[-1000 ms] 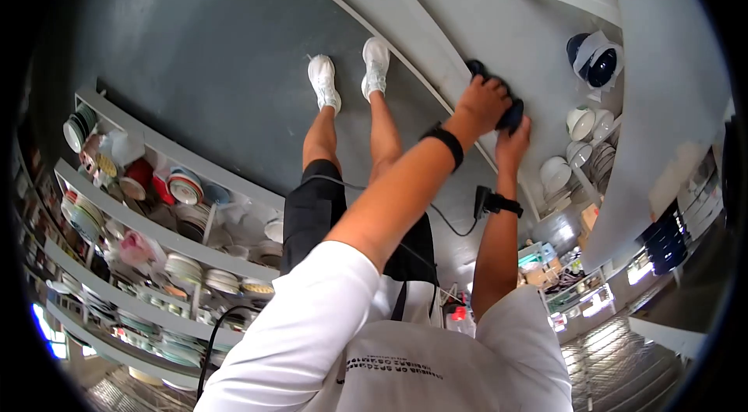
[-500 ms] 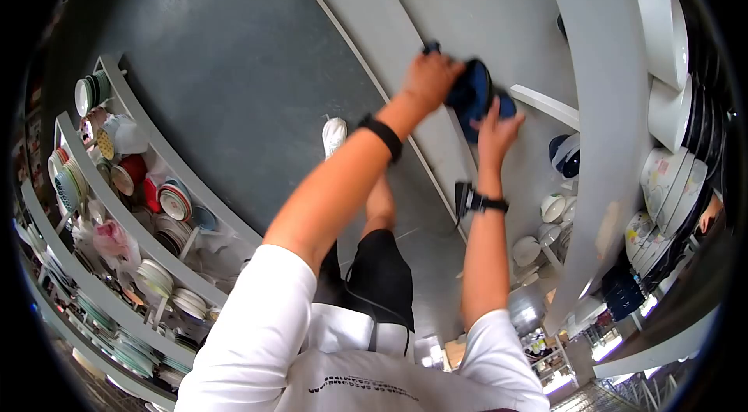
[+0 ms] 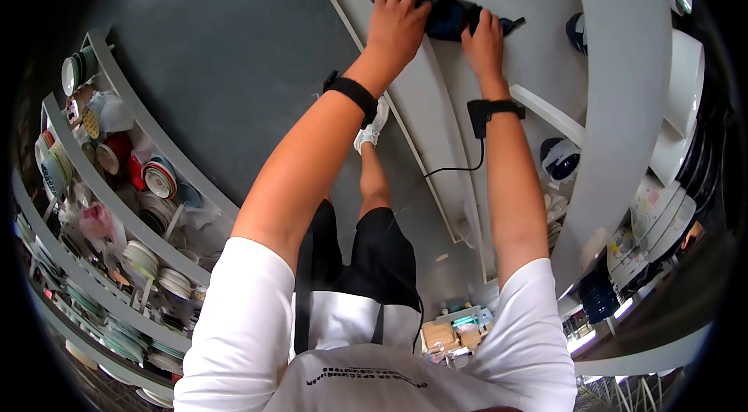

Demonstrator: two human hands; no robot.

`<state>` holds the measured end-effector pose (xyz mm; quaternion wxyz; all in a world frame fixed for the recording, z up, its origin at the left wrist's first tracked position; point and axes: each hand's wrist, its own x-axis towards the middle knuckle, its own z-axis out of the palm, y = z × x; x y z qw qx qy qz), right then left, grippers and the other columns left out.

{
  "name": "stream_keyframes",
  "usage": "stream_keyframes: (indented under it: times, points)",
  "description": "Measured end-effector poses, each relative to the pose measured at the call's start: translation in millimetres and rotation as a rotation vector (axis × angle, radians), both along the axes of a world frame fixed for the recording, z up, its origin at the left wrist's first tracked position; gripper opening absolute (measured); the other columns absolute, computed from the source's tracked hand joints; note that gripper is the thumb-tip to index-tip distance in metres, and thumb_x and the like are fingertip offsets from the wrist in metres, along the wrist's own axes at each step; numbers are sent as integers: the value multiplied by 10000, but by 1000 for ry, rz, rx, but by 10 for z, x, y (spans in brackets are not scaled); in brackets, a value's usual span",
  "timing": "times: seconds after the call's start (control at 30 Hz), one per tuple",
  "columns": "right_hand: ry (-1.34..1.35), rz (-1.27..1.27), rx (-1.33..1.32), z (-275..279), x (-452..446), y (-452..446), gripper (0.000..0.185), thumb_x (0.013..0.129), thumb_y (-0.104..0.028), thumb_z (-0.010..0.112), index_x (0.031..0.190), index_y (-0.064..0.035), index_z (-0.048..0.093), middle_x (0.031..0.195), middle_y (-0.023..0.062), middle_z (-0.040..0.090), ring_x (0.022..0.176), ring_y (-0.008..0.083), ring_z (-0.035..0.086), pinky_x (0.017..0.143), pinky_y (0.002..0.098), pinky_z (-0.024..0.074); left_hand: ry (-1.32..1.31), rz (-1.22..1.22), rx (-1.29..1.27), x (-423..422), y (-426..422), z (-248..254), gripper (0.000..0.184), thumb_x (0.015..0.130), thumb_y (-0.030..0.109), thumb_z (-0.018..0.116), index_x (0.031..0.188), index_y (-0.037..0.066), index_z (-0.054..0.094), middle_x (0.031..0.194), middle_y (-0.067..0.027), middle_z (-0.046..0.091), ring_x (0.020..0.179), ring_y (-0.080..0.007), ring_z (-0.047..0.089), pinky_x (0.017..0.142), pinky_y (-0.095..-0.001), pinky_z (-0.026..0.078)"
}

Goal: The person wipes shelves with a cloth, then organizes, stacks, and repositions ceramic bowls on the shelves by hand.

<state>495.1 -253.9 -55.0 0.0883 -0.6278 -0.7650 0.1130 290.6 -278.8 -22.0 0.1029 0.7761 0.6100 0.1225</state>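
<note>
A long dark blue and black item (image 3: pixel 447 20) lies crosswise between my hands, above the grey shelf (image 3: pixel 432 93). Its kind is hard to make out; a grey part shows at its left end and a narrow dark tip at its right. My left hand (image 3: pixel 399 19) is closed over the left part, fingers on top. With bent fingers my right hand (image 3: pixel 485 42) grips it nearer the right end. Both wrists wear black bands. Right of my right forearm, a dark blue bowl (image 3: pixel 560 159) with a white patch sits beyond the shelf divider (image 3: pixel 549 112).
Another dark blue bowl (image 3: pixel 576 33) is partly behind the curved grey upright (image 3: pixel 623 61). White bowls (image 3: pixel 686 85) and flowered dishes (image 3: pixel 662 209) fill the right side. Racks of stacked plates (image 3: pixel 160 178) stand left. Cardboard boxes (image 3: pixel 444 336) lie below; my shoe (image 3: pixel 372 130) is beside the shelf edge.
Both hands have moved up and farther away with the dark blue item. It now stretches sideways between them, where before it hung lower with a rounded part showing.
</note>
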Motion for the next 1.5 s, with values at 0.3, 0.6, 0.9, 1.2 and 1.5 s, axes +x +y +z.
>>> stream_keyframes:
  times: [0.3,0.6,0.9,1.2,1.5]
  points:
    - [109,-286,-172,83,433,-1740,415,840,-97,638,1196,26,464,1089,276,545,1030,463,542,888,487,469,295,-272,-363,879,-965,205,496,832,232,618,1301,82,554,1469,-184,368,1351,-469,290,961,-611,416]
    - [89,-662,22,120,147,-2063,353,864,-354,612,999,-27,600,892,211,667,798,392,658,687,487,542,366,-638,-265,419,-807,-14,769,852,124,558,1537,205,219,1628,-58,9,1468,-445,-22,1094,-678,219]
    - [233,-695,-46,237,444,-2389,288,924,-342,565,886,-56,578,646,187,643,630,396,646,563,498,523,619,-589,-245,850,-1030,59,745,878,206,587,1531,274,236,1604,-127,103,1469,-430,35,1120,-618,199]
    - [294,-976,-318,858,708,-3900,417,953,-432,490,1065,-33,538,695,216,651,663,422,649,599,538,511,555,-911,-289,2049,-1971,-187,409,764,214,676,1159,111,670,1338,-124,462,1233,-366,433,1015,-424,424]
    - [558,-1137,-137,684,1474,-6012,448,965,-391,506,1134,19,564,977,309,638,943,499,590,758,493,492,88,-892,-636,3493,-3573,104,364,661,219,682,1004,112,741,1031,-153,692,1024,-360,640,910,-426,519]
